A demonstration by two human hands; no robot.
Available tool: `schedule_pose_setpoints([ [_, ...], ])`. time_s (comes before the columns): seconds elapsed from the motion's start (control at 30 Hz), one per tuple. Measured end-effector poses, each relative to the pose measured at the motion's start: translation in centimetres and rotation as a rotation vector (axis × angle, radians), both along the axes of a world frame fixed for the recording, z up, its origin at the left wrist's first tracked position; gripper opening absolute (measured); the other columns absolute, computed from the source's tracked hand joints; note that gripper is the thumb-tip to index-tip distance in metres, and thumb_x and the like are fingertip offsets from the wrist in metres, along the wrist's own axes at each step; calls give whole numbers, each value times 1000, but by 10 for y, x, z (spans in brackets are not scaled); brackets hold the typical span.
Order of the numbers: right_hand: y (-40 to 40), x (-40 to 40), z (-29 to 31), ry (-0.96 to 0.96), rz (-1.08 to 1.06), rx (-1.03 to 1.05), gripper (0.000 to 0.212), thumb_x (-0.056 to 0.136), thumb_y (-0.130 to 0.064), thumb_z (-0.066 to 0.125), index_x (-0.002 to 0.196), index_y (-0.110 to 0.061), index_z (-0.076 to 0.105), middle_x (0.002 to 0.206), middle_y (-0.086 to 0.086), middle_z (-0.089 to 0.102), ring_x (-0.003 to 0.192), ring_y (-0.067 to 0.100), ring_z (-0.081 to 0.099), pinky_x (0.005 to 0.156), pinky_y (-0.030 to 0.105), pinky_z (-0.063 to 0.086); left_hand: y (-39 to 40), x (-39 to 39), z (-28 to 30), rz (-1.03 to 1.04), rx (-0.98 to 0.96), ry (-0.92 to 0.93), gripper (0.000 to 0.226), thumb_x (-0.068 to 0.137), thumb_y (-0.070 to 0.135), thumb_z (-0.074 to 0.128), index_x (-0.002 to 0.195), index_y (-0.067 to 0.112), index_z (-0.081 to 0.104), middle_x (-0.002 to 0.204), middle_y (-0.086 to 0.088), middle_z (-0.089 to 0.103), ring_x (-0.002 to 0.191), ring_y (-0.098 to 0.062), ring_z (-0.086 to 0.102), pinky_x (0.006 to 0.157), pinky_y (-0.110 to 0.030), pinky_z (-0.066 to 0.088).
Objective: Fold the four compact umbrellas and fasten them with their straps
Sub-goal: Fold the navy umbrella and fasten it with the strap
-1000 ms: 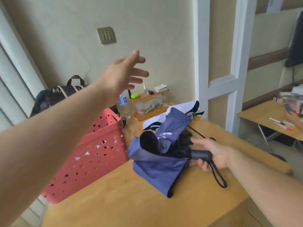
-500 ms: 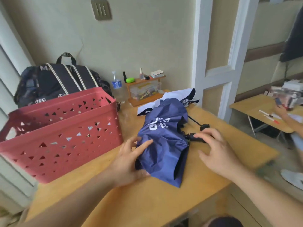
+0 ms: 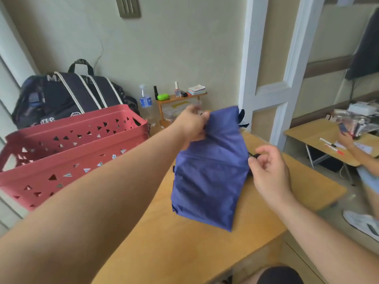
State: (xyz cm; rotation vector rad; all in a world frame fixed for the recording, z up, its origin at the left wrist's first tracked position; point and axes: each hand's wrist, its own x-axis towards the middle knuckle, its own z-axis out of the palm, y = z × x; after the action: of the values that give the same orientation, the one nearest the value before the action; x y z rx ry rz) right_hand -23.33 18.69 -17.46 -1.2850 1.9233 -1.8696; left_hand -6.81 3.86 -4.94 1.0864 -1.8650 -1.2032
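Umbrella (image 3: pixel 211 171), blue canopy, hangs bunched and upright over our wooden table (image 3: pixel 184 249), lower edge at or just above the tabletop, can't tell if touching. Our left hand (image 3: pixel 193 126) pinches the canopy's upper left corner, fingers curled into the fabric. Our right hand (image 3: pixel 268 171) sits just beside the canopy's right edge, fingers loosely curled; a small black part (image 3: pixel 255 155) pokes out by the fingertips, can't tell if we actually hold it, motion blur. Handle and strap hidden behind the fabric. A dark tab of another umbrella (image 3: pixel 243 119) peeks out behind the canopy's top right corner, mostly blocked. Left of the canopy, our left forearm crosses in front of a red perforated basket (image 3: pixel 67 152) standing on the table's left side, near the umbrella but apart. Behind the basket a dark bag with white straps (image 3: pixel 69 95) against the wall. Further back between the bag and our left hand: a clear water bottle (image 3: pixel 146 103), then a small wooden shelf (image 3: pixel 180 98) carrying a green object (image 3: pixel 163 96), a small bottle and a stack of cards. White door frame (image 3: pixel 264 68) rises behind the umbrella. Far right, a second table (image 3: pixel 313 132) with pens and clutter, another person's hand (image 3: pixel 346 138) over it. White shoe (image 3: pixel 363 224) on the floor lower right.
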Motion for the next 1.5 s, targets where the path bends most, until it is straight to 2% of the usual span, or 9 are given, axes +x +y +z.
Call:
schedule_pose_setpoints([
  [0.07,20,10,-11,88,147,25,24,88,-15,74,98,-33,61,71,-1,54,69,21,55,70,43,49,-11,-3,-11,-26,-143,-139,86,96,36,63,160,52,8,150,-3,48,128,-24,55,106,-40,43],
  [0.13,42,17,-24,319,325,129,25,80,-29,78,100,-38,64,85,-11,55,80,13,58,74,24,47,-7,14,-29,-32,-427,-299,85,95,31,63,161,50,13,172,-1,18,157,-22,22,125,-45,25],
  [0.27,60,27,-39,678,527,457,64,76,-55,77,132,-46,47,120,-27,36,118,-4,41,94,8,34,16,86,-94,7,-630,-197,39,101,21,59,139,29,59,143,11,57,133,-10,52,114,-40,41],
  [0.4,48,42,-39,724,276,320,76,71,-26,87,133,-36,44,123,-9,38,103,14,52,76,34,53,43,138,-139,100,-529,-157,38,83,12,54,111,38,58,112,18,52,107,-5,57,89,-37,52],
  [0.53,25,45,-17,1091,240,26,38,66,-12,77,101,-27,73,97,2,48,87,26,44,71,35,35,60,161,-172,161,-461,-131,51,85,-7,59,102,40,52,106,12,54,103,-13,57,84,-37,52],
  [0.8,-131,-11,108,683,78,412,20,89,-35,68,74,-22,68,87,0,59,102,37,57,85,43,52,55,139,-149,-186,-601,-334,61,69,25,68,126,41,56,133,12,45,128,-13,43,108,-28,38],
  [1.1,-236,-59,27,673,62,908,31,82,-40,78,66,-21,60,85,2,66,88,30,63,73,32,50,13,113,-165,-17,-959,-317,47,87,13,72,129,33,69,144,-6,47,127,-27,44,114,-28,29],
  [1.33,-241,-62,12,515,178,845,26,79,-29,81,104,-21,76,99,4,73,89,22,66,86,34,57,-12,73,-119,208,-744,-57,20,94,21,70,105,37,74,99,32,67,94,-1,59,92,-22,46],
  [1.5,-181,-62,67,228,196,370,33,87,-40,76,118,-33,66,105,-1,66,99,23,66,94,38,55,-34,43,-74,309,-435,-60,15,94,37,72,86,41,60,82,13,70,76,-1,62,68,-22,44],
])
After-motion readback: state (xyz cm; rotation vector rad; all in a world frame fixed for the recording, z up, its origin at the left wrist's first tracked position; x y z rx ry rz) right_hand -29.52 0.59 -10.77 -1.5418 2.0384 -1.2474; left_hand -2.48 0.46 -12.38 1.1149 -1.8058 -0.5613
